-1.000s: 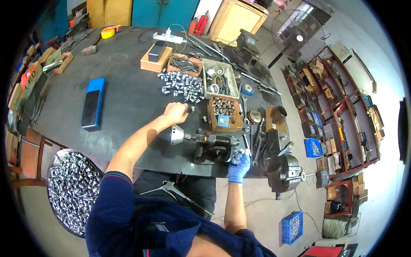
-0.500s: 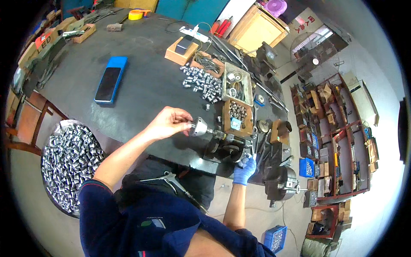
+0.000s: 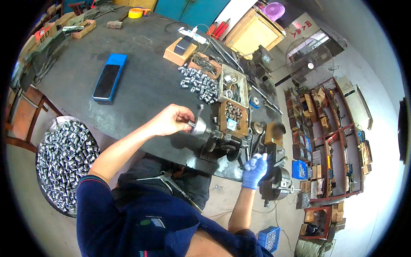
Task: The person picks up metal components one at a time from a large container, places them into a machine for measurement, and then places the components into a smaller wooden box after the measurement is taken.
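Note:
At the table's near edge, a small bench device [image 3: 220, 147] of dark metal carries a tapered silver chuck [image 3: 200, 126] that points left. My bare left hand [image 3: 175, 120] is closed at the chuck's mouth, thumb and fingers pinching a small silver metal sleeve [image 3: 191, 123]. My right hand [image 3: 255, 171], in a blue glove, is curled closed to the right of the device. Whatever lies inside its fingers is hidden. Just behind the device stands an open cardboard box [image 3: 222, 122] of brownish metal fittings.
A heap of silver sleeves [image 3: 199, 83] lies on the table beside a plastic tray [image 3: 244, 100]. A blue box with a dark top [image 3: 107, 81] sits at left. A round container [image 3: 68, 165] full of silver sleeves stands lower left. A vise [image 3: 276, 184] is near my right hand.
My right hand has moved right, away from the device's end, still curled. My left hand stays at the chuck. The whole view has shifted slightly.

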The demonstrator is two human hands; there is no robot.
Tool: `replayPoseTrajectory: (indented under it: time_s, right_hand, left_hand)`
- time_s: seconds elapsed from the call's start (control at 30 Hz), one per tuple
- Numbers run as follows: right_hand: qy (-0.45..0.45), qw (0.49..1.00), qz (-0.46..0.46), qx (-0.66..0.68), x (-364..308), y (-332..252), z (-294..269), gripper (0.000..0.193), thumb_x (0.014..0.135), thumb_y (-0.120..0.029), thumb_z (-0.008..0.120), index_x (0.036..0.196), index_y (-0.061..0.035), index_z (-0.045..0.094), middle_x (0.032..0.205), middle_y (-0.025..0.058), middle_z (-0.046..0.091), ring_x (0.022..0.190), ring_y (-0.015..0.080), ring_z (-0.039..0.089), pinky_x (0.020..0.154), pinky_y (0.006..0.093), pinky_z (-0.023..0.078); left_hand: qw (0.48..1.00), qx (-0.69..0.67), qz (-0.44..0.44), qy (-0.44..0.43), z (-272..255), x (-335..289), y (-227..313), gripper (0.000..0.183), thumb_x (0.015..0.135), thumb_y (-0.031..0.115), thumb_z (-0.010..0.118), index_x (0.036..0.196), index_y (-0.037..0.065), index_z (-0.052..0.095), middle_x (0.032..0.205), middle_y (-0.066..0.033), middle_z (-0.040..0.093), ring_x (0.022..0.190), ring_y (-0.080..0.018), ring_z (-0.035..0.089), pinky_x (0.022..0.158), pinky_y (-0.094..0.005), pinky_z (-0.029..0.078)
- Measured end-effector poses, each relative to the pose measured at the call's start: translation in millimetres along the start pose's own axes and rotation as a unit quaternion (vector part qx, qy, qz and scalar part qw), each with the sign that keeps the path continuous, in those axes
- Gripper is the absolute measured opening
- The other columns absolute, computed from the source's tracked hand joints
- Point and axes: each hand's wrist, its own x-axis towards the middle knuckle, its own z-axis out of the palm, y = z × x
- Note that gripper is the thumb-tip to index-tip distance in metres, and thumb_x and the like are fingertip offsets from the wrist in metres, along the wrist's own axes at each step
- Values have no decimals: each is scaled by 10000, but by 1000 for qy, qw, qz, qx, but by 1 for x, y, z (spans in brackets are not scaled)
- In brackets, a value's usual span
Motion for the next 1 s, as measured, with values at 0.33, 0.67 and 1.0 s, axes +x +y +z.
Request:
replayPoseTrajectory:
  time_s: [0.33,0.67,1.0]
  right_hand:
    - [-31,990,31,133,130,32,-16,334,884,-353,511,692,-80,522,508,-6,455,375,71,358,292,207,260]
    - [-25,986,161,45,90,83,-56,399,876,-362,467,1049,-14,561,942,116,615,842,242,585,771,357,476]
    - [30,997,46,-54,127,40,-7,232,853,-306,576,704,-138,515,533,-37,486,378,50,397,307,205,266]
  left_hand:
    - [998,15,23,48,6,1,1,167,731,-15,655,887,-35,601,754,-63,622,722,-115,591,676,-247,480]
    - [999,21,12,43,4,-2,-2,204,724,-36,650,921,-43,598,800,-77,624,746,-127,599,702,-261,484]
    - [996,-64,-23,55,4,1,-2,167,767,-13,620,908,-98,587,738,-123,630,619,-151,617,588,-246,488]
